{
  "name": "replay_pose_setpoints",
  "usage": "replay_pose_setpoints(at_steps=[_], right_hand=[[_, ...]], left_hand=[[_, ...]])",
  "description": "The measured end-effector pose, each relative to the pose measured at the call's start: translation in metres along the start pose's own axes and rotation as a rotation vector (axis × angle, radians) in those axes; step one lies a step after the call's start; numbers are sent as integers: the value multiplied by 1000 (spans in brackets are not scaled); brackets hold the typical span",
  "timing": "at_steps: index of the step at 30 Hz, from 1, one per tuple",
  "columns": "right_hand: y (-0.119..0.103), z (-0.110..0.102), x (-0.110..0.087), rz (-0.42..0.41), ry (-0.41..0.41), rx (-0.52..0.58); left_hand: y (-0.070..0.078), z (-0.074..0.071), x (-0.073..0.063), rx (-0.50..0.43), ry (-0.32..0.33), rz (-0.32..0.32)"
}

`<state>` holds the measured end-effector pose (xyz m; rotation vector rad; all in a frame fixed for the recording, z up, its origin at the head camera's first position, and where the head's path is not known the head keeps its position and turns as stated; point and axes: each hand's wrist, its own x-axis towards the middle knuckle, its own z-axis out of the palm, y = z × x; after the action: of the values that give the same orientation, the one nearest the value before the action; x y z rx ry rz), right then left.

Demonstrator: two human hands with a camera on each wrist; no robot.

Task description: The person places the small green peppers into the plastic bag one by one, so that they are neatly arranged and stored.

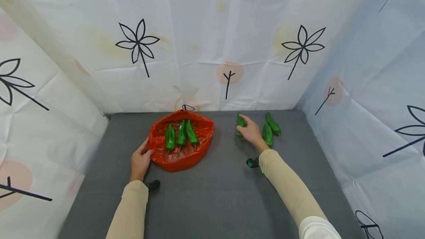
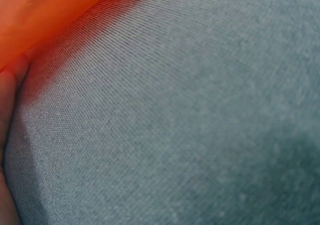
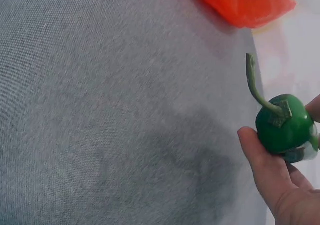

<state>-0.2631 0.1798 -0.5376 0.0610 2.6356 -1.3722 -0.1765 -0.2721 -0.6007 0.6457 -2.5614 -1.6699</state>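
A red plastic bag (image 1: 202, 150), its mouth spread wide, lies on the grey table with three green peppers (image 1: 181, 134) side by side in it. At its left edge, my left hand (image 1: 140, 162) grips the rim between thumb and fingers; the left wrist view catches only part of that hand under the bag (image 2: 45, 15). My right hand (image 1: 251, 131) pinches another green pepper (image 1: 240, 124) between thumb and fingers. In the right wrist view this pepper (image 3: 285, 130) turns its curved stem to the camera, and its far end is hidden.
Two more green peppers (image 1: 272, 124) lie just right of my right hand. The grey tabletop (image 1: 206, 202) stretches in front of the bag. White patterned cloth (image 1: 199, 47) hangs behind the table and along both sides.
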Motion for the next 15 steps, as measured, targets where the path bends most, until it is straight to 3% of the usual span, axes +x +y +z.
replay_pose_setpoints(at_steps=[15], right_hand=[[-26, 9, 5, -56, 26, 58]], left_hand=[[-3, -1, 1, -13, -4, 4]])
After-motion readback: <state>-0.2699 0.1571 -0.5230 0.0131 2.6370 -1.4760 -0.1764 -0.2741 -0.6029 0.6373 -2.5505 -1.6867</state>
